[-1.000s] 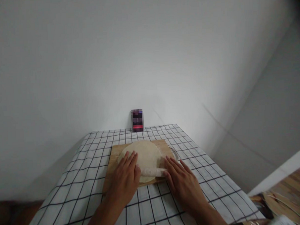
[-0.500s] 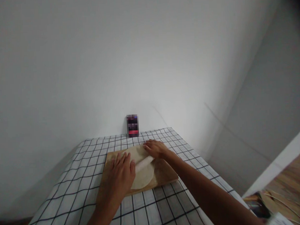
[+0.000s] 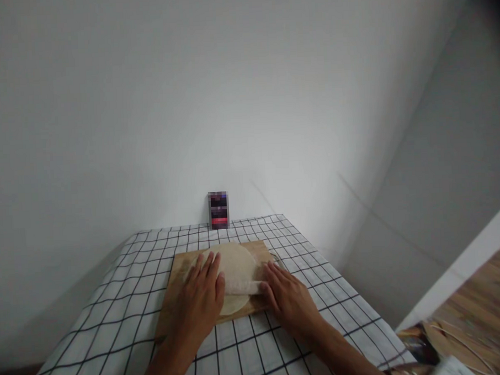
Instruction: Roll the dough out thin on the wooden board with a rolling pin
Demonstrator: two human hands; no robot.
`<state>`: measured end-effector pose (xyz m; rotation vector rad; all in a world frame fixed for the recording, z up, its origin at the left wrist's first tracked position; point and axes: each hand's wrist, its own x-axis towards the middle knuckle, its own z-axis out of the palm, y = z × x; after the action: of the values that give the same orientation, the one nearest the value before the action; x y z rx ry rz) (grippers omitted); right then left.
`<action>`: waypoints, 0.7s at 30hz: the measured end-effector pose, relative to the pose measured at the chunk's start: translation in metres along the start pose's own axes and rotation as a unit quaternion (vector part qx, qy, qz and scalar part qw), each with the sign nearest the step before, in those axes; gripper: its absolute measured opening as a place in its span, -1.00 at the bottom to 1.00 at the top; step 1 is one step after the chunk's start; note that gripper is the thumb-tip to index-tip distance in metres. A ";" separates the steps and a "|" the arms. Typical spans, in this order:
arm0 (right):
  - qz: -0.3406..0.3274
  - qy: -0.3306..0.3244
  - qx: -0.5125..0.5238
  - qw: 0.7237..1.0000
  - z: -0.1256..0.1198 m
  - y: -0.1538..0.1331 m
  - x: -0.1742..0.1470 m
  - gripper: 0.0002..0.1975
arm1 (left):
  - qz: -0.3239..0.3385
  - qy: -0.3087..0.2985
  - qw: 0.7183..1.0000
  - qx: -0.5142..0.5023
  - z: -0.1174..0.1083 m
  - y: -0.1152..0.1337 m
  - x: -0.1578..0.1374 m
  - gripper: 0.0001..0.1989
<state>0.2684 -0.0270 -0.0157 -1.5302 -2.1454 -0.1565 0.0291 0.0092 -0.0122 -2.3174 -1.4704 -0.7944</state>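
Note:
A pale rolling pin (image 3: 244, 288) lies across a thin, round sheet of dough (image 3: 232, 263) on a wooden board (image 3: 177, 268). My left hand (image 3: 202, 292) rests palm down with fingers stretched and spread, covering the pin's left end and the dough's left side. At the right end of the pin, my right hand (image 3: 290, 296) presses down with its fingers extended and its thumb beside the pin. Both palms hide the pin's ends. Dough shows in front of the pin and behind it.
A checked cloth (image 3: 126, 303) covers the table. Against the white wall stands a dark, pixelated upright item (image 3: 218, 211) at the table's back edge. Below right, a round brownish object (image 3: 455, 344) with a cord is near the wooden floor (image 3: 486, 293).
My right hand has swung toward me, bringing the pin's right end nearer, so the pin now lies almost straight across. The left hand stays nearly in place.

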 end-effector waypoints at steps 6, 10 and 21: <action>0.006 -0.044 0.009 0.999 0.007 0.012 0.044 -0.53 | -0.026 -0.020 0.999 0.026 -0.001 0.005 0.003 -0.53; -0.010 -0.098 0.012 0.995 0.020 0.023 0.106 -0.50 | -0.049 -0.048 0.997 0.046 -0.002 0.006 0.011 -0.56; -0.083 -0.188 0.060 0.977 0.044 0.023 0.179 -0.57 | -0.125 -0.049 0.989 0.068 0.005 0.015 0.020 -0.58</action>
<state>0.2312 0.1508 0.0228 -1.3975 -2.5233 0.2222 0.0509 0.0205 -0.0039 -2.1259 -1.8228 -0.6251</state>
